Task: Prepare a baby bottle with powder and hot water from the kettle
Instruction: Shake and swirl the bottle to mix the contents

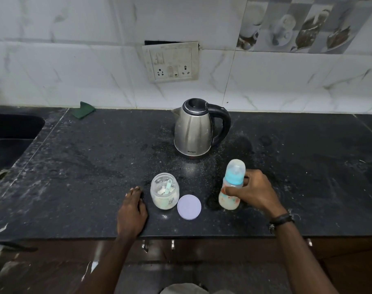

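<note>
A baby bottle [233,183] with a blue collar, clear cap and milky liquid stands on the black counter [85,166]. My right hand [253,190] grips its middle. Left of it is an open clear jar [164,190] of white powder with a pale green scoop inside. The jar's lilac lid [189,206] lies flat beside it. My left hand [133,211] rests palm down on the counter just left of the jar, fingers together, holding nothing. A steel kettle [194,128] with a black handle stands behind, lid shut.
A dark sink [8,141] is set into the counter at far left. A green scrub pad [83,110] lies by the wall. A wall socket plate [172,61] hangs above the kettle. Cabinet handles [145,245] show below the counter edge.
</note>
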